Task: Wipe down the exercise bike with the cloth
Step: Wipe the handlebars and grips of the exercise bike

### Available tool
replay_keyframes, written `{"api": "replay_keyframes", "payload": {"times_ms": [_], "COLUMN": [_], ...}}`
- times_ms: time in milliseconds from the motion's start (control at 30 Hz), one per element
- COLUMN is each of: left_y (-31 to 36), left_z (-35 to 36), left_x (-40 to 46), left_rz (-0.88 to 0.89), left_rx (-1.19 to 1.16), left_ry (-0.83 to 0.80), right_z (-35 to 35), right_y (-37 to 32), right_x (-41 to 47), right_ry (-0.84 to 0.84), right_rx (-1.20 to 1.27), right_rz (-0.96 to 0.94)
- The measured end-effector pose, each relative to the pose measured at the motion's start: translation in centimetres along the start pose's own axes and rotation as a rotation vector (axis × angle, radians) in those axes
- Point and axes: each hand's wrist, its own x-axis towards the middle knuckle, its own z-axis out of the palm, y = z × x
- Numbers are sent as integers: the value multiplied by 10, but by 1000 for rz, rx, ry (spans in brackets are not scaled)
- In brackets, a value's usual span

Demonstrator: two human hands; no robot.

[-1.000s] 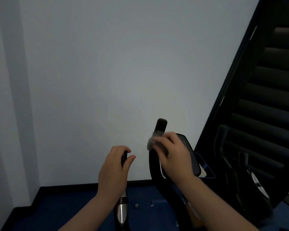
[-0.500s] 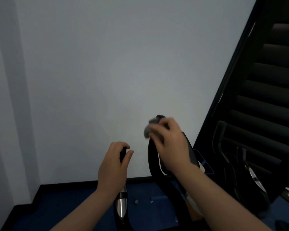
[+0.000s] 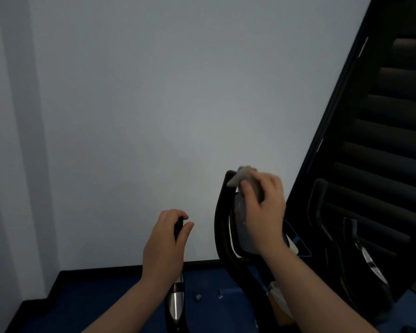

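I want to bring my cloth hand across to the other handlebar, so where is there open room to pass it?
Open gap between the left hand on its handlebar and the black curved bar, with bare wall behind. Crowded on the right: the right hand, cloth, console and a second machine.

No text, label, brand, number or sign can be read here. The exercise bike (image 3: 222, 227) and its console (image 3: 241, 234) show only dark, blurred surfaces, and the wall (image 3: 154, 104) behind is plain.
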Motion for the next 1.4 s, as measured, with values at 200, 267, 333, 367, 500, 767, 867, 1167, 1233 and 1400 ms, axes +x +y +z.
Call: {"api": "replay_keyframes", "payload": {"times_ms": [200, 267, 333, 367, 500, 767, 867, 1167, 1233, 1400], "left_y": [-1, -1, 0, 0, -1, 1, 1, -1, -1, 1], "left_z": [0, 1, 1, 1, 1, 0, 0, -4, -5, 0], "left_x": [1, 1, 1, 1, 0, -1, 0, 0, 0, 0], "left_rz": [5, 3, 3, 1, -8, -9, -3, -3, -2, 8], "left_rx": [16, 6, -10, -15, -14, 3, 4, 42, 47, 29], "left_ry": [2, 7, 13, 12, 5, 1, 9, -49, -52, -3], "right_z": [20, 18, 10, 6, 5, 25, 10, 10, 10, 10], "right_y": [18, 28, 28, 24, -5, -3, -1, -20, -18, -18], "right_x": [-18, -39, -35, -25, 18, -41, -45, 64, 52, 35], "right_ry": [-58, -133, -188, -165, 47, -82, -176, -494, -360, -255], "right_rx": [67, 78, 90, 102, 193, -13, -158, -389, -301, -592], "right_rz": [334, 403, 427, 409, 269, 262, 127, 162, 232, 11]}}
